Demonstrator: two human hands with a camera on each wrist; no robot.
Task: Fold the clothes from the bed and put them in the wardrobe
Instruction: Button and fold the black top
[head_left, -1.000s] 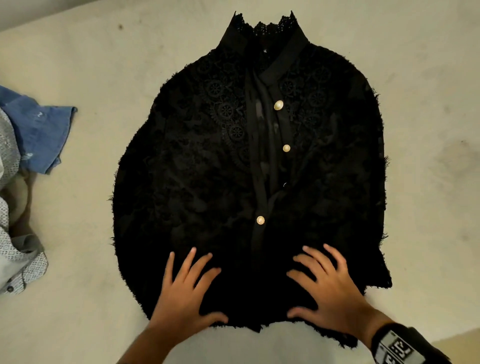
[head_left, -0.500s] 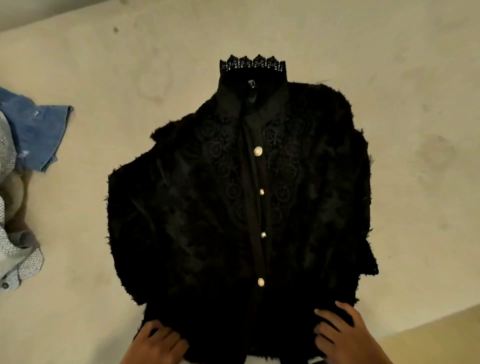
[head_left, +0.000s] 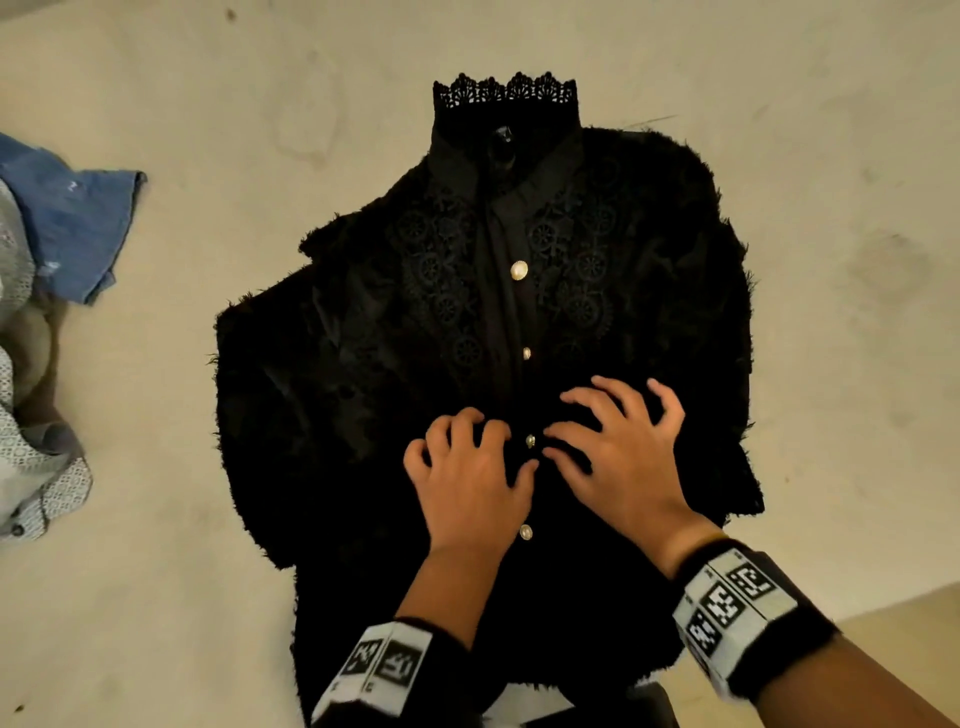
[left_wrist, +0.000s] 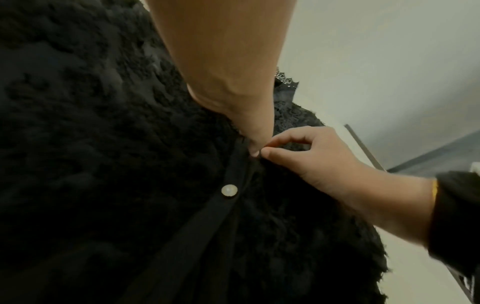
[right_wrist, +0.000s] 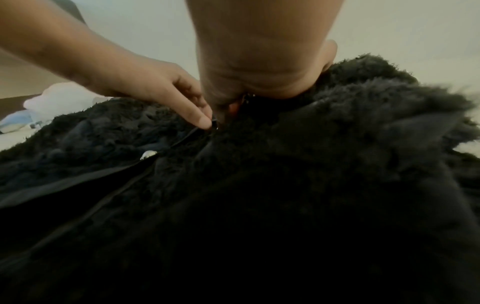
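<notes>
- I see a black fuzzy blouse (head_left: 322, 415) lying flat, front up, on the pale bed sheet (head_left: 831, 130), its lace collar (head_left: 506, 96) pointing away from me.
- A plain black placket (left_wrist: 207, 216) runs down its middle, with lace panels on both sides near the top and small pearly buttons (head_left: 518, 270) spaced along it.
- My left hand (head_left: 470, 475) rests on the blouse just left of the placket, fingers curled; from the right wrist camera its fingertips (right_wrist: 203, 121) pinch the placket edge at the third button (head_left: 530, 441).
- My right hand (head_left: 623, 452) sits just right of that button, thumb and forefinger pinching the fabric edge against the left fingertips, the other fingers arched and spread over the fuzz.
- Both wrists carry black bands with printed marker tags (head_left: 727, 603).
- A heap of other clothes (head_left: 47, 332), blue denim and patterned pale cloth, lies well apart at the sheet's left edge.
</notes>
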